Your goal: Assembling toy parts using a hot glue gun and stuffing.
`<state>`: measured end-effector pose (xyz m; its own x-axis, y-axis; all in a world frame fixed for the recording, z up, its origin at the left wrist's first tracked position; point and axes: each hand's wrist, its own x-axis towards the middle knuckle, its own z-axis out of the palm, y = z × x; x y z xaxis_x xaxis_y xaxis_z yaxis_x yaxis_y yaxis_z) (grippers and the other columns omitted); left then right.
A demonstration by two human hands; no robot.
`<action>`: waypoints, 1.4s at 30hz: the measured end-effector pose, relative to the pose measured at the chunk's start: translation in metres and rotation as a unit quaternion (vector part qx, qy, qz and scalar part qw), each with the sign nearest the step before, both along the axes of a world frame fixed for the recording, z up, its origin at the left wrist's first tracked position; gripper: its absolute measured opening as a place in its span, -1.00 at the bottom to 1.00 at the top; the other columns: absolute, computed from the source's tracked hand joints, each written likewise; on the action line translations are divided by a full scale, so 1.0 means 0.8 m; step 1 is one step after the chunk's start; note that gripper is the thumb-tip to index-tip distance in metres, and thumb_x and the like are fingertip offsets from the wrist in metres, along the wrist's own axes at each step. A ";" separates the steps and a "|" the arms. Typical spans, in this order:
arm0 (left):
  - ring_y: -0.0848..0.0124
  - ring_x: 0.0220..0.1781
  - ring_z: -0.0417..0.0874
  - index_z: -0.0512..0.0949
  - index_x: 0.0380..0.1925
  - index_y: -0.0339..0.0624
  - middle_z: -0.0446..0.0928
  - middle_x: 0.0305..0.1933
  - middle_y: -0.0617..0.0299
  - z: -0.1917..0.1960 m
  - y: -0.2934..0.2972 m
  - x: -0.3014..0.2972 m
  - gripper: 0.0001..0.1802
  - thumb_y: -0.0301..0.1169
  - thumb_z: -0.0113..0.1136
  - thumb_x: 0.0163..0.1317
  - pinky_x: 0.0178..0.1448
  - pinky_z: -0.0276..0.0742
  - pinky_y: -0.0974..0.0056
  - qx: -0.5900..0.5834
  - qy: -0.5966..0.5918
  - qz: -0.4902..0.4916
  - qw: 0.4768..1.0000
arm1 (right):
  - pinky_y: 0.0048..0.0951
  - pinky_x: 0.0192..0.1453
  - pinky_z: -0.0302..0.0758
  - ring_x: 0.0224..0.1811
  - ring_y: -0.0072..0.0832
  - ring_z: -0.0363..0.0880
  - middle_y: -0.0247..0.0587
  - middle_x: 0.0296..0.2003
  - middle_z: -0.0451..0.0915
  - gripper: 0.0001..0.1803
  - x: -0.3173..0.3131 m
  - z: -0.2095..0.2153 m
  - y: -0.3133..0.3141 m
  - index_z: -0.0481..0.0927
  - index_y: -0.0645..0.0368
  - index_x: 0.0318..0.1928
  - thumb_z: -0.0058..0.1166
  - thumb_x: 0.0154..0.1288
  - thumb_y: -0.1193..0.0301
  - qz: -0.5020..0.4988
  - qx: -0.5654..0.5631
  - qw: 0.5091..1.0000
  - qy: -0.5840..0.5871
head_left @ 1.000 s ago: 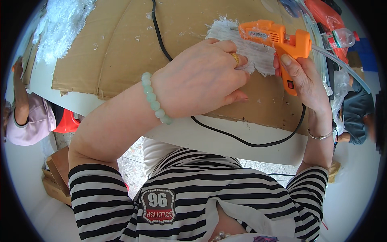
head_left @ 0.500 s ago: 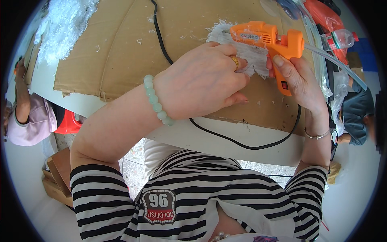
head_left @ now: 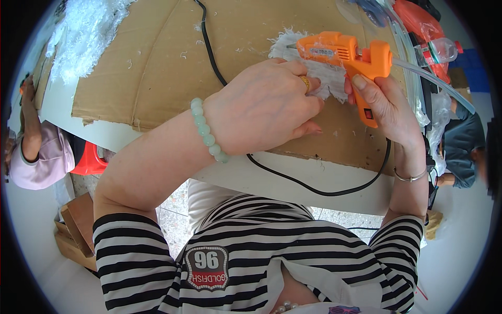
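My right hand (head_left: 384, 102) is wrapped round the handle of an orange hot glue gun (head_left: 334, 46), its thumb near the top of the grip. The nozzle points left, over a frayed white fabric piece (head_left: 327, 73) on the cardboard. A clear glue stick (head_left: 436, 83) sticks out of the gun's back end. My left hand (head_left: 272, 107) lies palm down at the fabric's near edge, its fingers bent and closed on it; the fingertips are partly hidden. A black cord (head_left: 324, 192) runs from the handle along the table edge and passes under my left wrist.
Cardboard (head_left: 172, 68) covers the white table (head_left: 230, 175). Fluffy white material (head_left: 86, 39) is heaped at the far left. A plastic bottle (head_left: 444, 51) and a red bag (head_left: 413, 21) stand at the far right. Other people (head_left: 44, 157) are at both sides; cardboard boxes (head_left: 78, 225) stand lower left.
The glue gun has shifted slightly down and left, its nozzle now a little lower over the fabric. My left hand has hardly moved and stays at the fabric.
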<state>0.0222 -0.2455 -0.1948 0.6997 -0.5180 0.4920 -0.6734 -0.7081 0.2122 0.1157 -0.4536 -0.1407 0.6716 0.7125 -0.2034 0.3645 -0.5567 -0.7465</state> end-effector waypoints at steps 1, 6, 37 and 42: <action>0.29 -0.21 0.52 0.57 -0.50 -0.23 0.57 -0.32 0.22 0.000 0.000 0.000 -0.70 -0.18 0.23 0.02 -0.10 0.46 0.23 -0.005 -0.001 -0.002 1.000 | -0.57 -0.25 0.35 -0.34 -0.61 0.41 -0.34 -0.38 0.47 -0.61 -0.001 0.000 0.001 0.47 0.26 -0.20 -0.13 0.38 0.12 -0.006 0.009 1.000 -0.006; 0.29 -0.20 0.51 0.56 -0.51 -0.23 0.55 -0.33 0.23 0.001 0.001 -0.001 -0.70 -0.18 0.22 0.03 -0.10 0.45 0.23 -0.005 0.001 -0.004 1.000 | -0.58 -0.25 0.35 -0.34 -0.60 0.43 -0.34 -0.35 0.48 -0.55 -0.003 0.010 -0.017 0.46 0.26 -0.14 -0.14 0.36 0.06 -0.022 0.005 1.000 0.001; 0.15 -0.39 0.51 0.56 -0.46 -0.17 0.49 -0.64 0.15 0.006 -0.009 0.002 -0.78 -0.24 0.24 0.06 -0.25 0.46 0.16 -0.044 -0.030 0.046 0.998 | -0.49 -0.19 0.50 -0.33 -0.53 0.53 -0.24 -0.29 0.53 -0.50 -0.073 -0.013 -0.101 0.48 0.27 -0.12 -0.13 0.34 0.03 -0.175 0.274 0.940 0.098; 0.16 -0.41 0.50 0.58 -0.46 -0.16 0.51 -0.62 0.15 0.009 -0.009 0.003 -0.78 -0.24 0.23 0.08 -0.25 0.45 0.16 -0.056 -0.019 0.045 0.997 | -0.52 -0.22 0.50 -0.32 -0.56 0.53 -0.23 -0.28 0.55 -0.45 -0.077 -0.016 -0.101 0.49 0.26 -0.13 -0.13 0.32 -0.04 -0.188 0.215 0.955 0.084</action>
<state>0.0242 -0.2527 -0.1874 0.7208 -0.3947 0.5698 -0.6172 -0.7396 0.2685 0.0542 -0.5344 -0.1534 0.8802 0.4689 -0.0738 0.0539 -0.2531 -0.9659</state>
